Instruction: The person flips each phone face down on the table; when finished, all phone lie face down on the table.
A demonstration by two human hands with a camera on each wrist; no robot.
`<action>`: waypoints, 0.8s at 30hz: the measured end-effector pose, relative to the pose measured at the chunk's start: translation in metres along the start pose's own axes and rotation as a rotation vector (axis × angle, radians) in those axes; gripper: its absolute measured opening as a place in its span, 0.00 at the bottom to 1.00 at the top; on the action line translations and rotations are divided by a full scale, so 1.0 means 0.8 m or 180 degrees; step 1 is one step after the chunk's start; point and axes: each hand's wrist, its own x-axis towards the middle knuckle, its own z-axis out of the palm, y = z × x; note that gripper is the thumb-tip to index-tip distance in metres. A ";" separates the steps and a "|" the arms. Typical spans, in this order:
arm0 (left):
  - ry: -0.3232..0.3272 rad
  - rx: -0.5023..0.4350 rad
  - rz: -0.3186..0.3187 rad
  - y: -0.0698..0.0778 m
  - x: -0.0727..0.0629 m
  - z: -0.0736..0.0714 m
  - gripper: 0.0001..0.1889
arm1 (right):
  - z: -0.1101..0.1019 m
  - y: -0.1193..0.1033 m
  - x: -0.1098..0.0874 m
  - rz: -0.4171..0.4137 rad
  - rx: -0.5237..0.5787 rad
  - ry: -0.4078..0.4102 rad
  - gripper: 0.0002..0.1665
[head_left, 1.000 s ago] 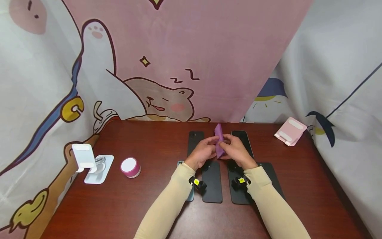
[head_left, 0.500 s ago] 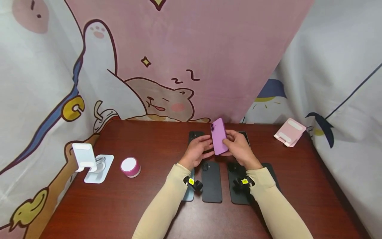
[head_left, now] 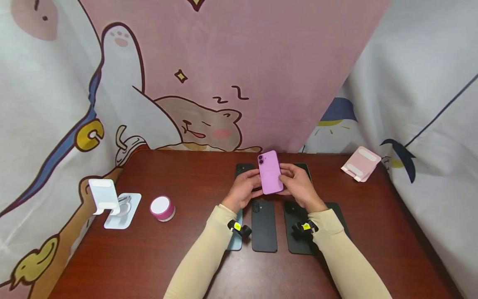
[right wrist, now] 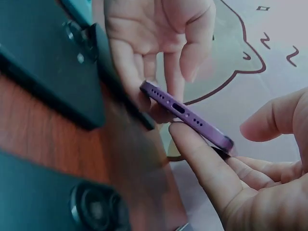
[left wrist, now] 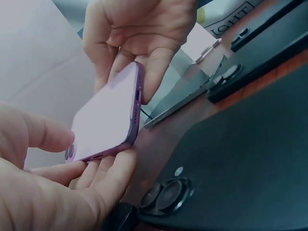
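Note:
A purple smartphone (head_left: 270, 172) is held up at the far middle of the table, its camera side facing me in the head view. My left hand (head_left: 242, 189) holds its left edge, with several fingers (left wrist: 113, 173) beneath it and the thumb near the cameras. My right hand (head_left: 298, 187) grips the right edge, fingers underneath and thumb at the side. The right wrist view shows the phone's charging port end (right wrist: 179, 109). Below the hands lie a black phone (head_left: 264, 228), a larger black phone (head_left: 296, 241) and a light blue phone (head_left: 235, 243), partly covered by my left wrist.
More dark phones lie behind the hands, one at left (head_left: 243, 168), and another beside my right sleeve (head_left: 339, 214). A pink folding stand (head_left: 362, 164) is at back right. A white stand (head_left: 104, 197) and a pink round container (head_left: 162, 209) stand left. Printed fabric (head_left: 280, 74) hangs behind the table.
The purple phone has turned from edge-on to showing its back and shifted slightly left. In the middle frame the left fingers were beside it; now they meet its left edge.

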 end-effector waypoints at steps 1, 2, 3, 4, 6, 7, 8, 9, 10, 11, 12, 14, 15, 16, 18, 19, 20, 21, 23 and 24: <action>-0.0001 0.0031 0.0010 0.000 0.000 0.000 0.23 | -0.001 0.002 0.000 0.0026 -0.0012 0.0005 0.32; -0.0001 0.0078 0.0025 0.000 0.000 0.000 0.24 | -0.002 0.004 0.000 0.0049 -0.0022 0.0011 0.33; 0.0003 0.0119 0.0035 0.000 -0.001 0.001 0.24 | -0.003 0.005 0.001 0.0080 -0.0035 0.0017 0.33; 0.0006 0.0167 0.0048 0.000 -0.001 0.001 0.24 | -0.004 0.007 0.001 0.0112 -0.0060 0.0020 0.33; 0.0019 0.0253 0.0071 0.000 -0.002 0.001 0.24 | -0.005 0.012 0.002 0.0170 -0.0116 0.0033 0.33; 0.0021 0.0282 0.0077 0.000 -0.002 0.002 0.24 | -0.006 0.014 0.002 0.0201 -0.0142 0.0045 0.33; 0.0022 0.0307 0.0079 0.000 -0.002 0.002 0.24 | -0.007 0.017 0.003 0.0213 -0.0180 0.0041 0.33; 0.0019 0.0324 0.0075 0.000 -0.002 0.002 0.24 | -0.007 0.020 0.004 0.0239 -0.0212 0.0043 0.33; 0.0010 0.0347 0.0072 0.000 -0.002 0.003 0.24 | -0.007 0.022 0.004 0.0263 -0.0255 0.0042 0.33; 0.0004 0.0374 0.0069 0.000 -0.002 0.004 0.24 | -0.007 0.024 0.005 0.0278 -0.0290 0.0036 0.33; -0.0004 0.0406 0.0064 0.000 -0.003 0.005 0.25 | -0.008 0.026 0.005 0.0291 -0.0314 0.0030 0.33; -0.0022 0.0498 0.0065 -0.001 -0.002 0.007 0.26 | -0.008 0.029 0.005 0.0307 -0.0352 0.0023 0.34; -0.0032 0.0547 0.0068 0.000 -0.003 0.008 0.27 | -0.008 0.030 0.005 0.0324 -0.0365 0.0026 0.34; -0.0039 0.0604 0.0074 0.000 -0.003 0.009 0.27 | -0.008 0.031 0.005 0.0315 -0.0402 0.0024 0.34; -0.0037 0.0722 0.0102 0.001 -0.004 0.012 0.29 | -0.008 0.030 0.004 0.0264 -0.0597 0.0038 0.35; -0.0033 0.0778 0.0120 0.002 -0.004 0.013 0.29 | -0.008 0.029 0.003 0.0240 -0.0722 0.0050 0.35; -0.0029 0.0819 0.0137 0.003 -0.005 0.014 0.29 | -0.007 0.028 0.002 0.0216 -0.0846 0.0048 0.35; -0.0029 0.0851 0.0151 0.003 -0.005 0.015 0.29 | -0.007 0.027 0.001 0.0199 -0.0969 0.0052 0.35; -0.0009 0.0950 0.0175 0.003 -0.006 0.017 0.30 | -0.007 0.026 0.000 0.0178 -0.1173 0.0043 0.36; 0.0001 0.1007 0.0183 0.003 -0.007 0.018 0.29 | -0.007 0.025 -0.001 0.0188 -0.1211 0.0032 0.36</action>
